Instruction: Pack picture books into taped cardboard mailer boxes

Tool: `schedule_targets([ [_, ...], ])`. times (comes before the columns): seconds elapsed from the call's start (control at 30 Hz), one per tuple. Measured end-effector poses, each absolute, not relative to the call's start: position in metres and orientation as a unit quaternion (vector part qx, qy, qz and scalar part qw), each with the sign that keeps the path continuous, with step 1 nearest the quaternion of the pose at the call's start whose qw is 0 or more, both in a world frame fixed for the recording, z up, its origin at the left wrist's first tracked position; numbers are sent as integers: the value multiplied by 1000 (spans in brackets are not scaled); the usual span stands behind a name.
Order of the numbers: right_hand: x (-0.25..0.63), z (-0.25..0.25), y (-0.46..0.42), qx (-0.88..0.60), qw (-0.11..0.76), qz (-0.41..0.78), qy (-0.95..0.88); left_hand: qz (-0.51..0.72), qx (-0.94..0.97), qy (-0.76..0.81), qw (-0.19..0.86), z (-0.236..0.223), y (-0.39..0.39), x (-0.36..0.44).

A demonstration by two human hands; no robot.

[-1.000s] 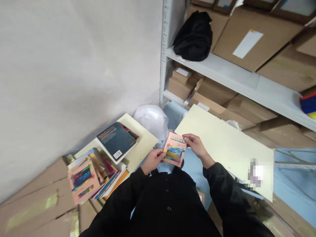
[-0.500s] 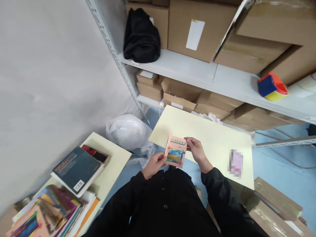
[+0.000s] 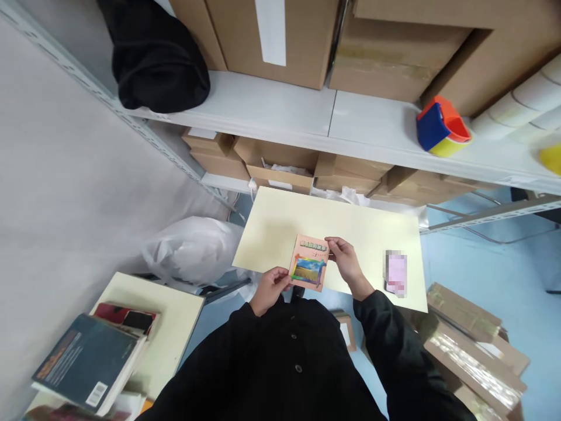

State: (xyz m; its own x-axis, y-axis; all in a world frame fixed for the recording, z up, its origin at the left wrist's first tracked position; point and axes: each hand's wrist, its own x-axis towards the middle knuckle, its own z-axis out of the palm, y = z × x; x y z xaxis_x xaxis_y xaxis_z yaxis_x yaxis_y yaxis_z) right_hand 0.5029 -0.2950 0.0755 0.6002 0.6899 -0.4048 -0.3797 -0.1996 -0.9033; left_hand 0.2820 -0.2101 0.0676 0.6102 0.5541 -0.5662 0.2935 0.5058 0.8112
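A small pinkish-orange book [image 3: 309, 263] with a landscape picture on its cover is held up in front of my body, over the near edge of the pale yellow table [image 3: 280, 219]. My left hand [image 3: 272, 287] pinches its lower left edge. At its upper right corner, my right hand [image 3: 344, 260] grips it between thumb and fingers. The cover faces up toward me, and the book looks closed. On the table to the right of my right hand lies a blurred-out pink item [image 3: 397, 273].
A second pale table [image 3: 175, 316] at lower left bears a dark blue book [image 3: 90, 362] and others. Shelving [image 3: 280, 117] with cardboard boxes [image 3: 289, 35] stands ahead. A white plastic bag [image 3: 193, 248] sits between the tables. More cartons [image 3: 475, 351] lie at lower right.
My view has turned to the right, so the shelf and tables shift left in the picture. Both hands keep the book in nearly the same hold.
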Motion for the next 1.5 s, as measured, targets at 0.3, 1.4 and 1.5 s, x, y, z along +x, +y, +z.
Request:
schedule_targets([
  [0.3,509,81,-291,-653,638,397,-91,57,469,400,785,63,-177,298],
  [1.4,558,103,-278,-661,580,449,-156,78,511,363,775,71,-167,325],
  [1.5,561,100,-284,-640,612,447,-128,63,521,352,775,66,-168,326],
])
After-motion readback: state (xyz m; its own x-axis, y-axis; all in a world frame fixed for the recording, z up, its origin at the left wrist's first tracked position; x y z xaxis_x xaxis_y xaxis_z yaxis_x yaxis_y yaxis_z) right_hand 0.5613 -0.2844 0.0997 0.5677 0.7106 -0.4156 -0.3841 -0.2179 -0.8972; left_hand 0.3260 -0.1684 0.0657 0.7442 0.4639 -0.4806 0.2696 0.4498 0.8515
